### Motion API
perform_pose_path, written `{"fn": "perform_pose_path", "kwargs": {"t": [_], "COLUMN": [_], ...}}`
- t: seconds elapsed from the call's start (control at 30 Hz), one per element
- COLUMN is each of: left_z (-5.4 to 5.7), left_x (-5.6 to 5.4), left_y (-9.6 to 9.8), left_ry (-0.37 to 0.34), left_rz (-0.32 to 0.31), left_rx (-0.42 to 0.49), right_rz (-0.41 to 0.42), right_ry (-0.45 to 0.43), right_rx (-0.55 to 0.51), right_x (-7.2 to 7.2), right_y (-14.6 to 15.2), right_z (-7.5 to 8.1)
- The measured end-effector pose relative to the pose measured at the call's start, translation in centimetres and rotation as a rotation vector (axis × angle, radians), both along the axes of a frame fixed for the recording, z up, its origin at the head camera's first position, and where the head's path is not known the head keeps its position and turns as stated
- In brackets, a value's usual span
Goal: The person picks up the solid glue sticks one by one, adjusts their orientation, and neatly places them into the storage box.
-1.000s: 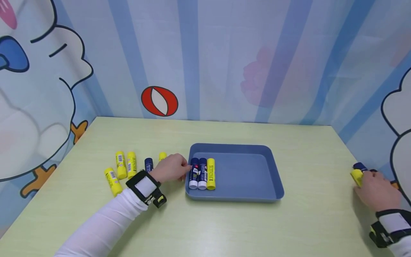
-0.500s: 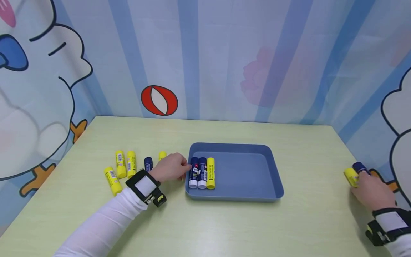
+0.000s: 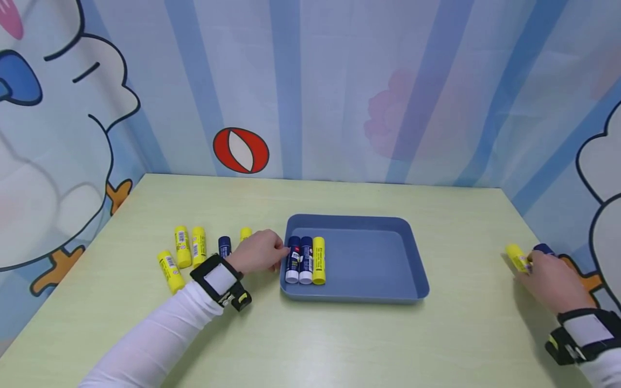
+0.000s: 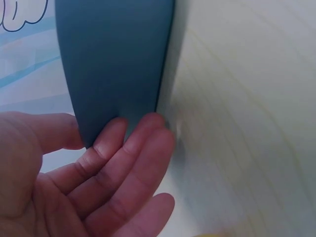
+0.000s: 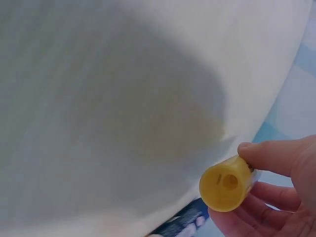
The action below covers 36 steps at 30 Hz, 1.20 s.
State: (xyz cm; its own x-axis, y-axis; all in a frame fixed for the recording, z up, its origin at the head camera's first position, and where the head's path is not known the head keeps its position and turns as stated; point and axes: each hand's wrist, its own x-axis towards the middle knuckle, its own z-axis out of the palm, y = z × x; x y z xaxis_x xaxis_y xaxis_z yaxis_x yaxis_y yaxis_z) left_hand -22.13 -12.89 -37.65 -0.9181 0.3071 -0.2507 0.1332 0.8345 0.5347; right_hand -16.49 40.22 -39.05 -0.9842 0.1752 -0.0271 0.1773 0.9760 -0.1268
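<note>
My left hand [image 3: 259,252] pinches the left wall of a blue-grey tray [image 3: 373,261]. In the left wrist view the thumb lies behind the tray wall [image 4: 116,59] and the fingers are against its outer face. Inside the tray, two navy glue sticks [image 3: 305,261] and one yellow glue stick [image 3: 318,261] stand side by side at the left end. Far to the right, my right hand [image 3: 555,283] holds another yellow glue stick [image 5: 224,185] between thumb and fingers, its round end facing the wrist camera. A navy glue stick [image 3: 544,249] shows just behind that hand, partly hidden.
Left of the tray lie several yellow glue sticks [image 3: 183,248] and a navy one [image 3: 225,247], some partly covered by the left hand and wrist strap. A printed curtain [image 3: 330,97] rises behind the table [image 3: 339,345] and along both sides.
My right hand has moved left with the yellow glue stick, leaving the navy one by the table's right edge. The left hand has stayed on the tray wall.
</note>
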Motion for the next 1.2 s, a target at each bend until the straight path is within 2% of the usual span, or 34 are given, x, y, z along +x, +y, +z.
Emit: {"fn": "perform_pose_path", "kwargs": {"t": [0.2,0.4,0.63,0.8,1.03,1.2], "left_z": [0.0,-0.1,-0.1,-0.1,-0.2,-0.4], "left_x": [-0.1,-0.2,-0.2,-0.2,-0.4,-0.4], "left_y": [0.0,0.0,0.0,0.1,-0.1,-0.2], "left_ry": [0.005,0.003,0.002,0.001,0.019,0.028], "left_rz": [-0.008,-0.007,-0.006,-0.012,-0.036,-0.048], "left_rx": [-0.003,-0.007,-0.004,-0.005,-0.007,0.000], "right_rz": [0.166,0.235,0.291,0.324,0.373,0.416], "right_ry": [0.127,0.138,0.098,0.045,-0.033,-0.111], "right_rx": [-0.075,-0.197,-0.343,-0.428,-0.494,-0.501], "right_x": [0.0,-1.0,-2.0,-2.8,-3.8,-4.3], "right_y": [-2.2,-5.9,-10.5,-13.7,-18.4,-21.6], "right_z": [1.3,3.0,5.0,5.8,5.9,4.9]}}
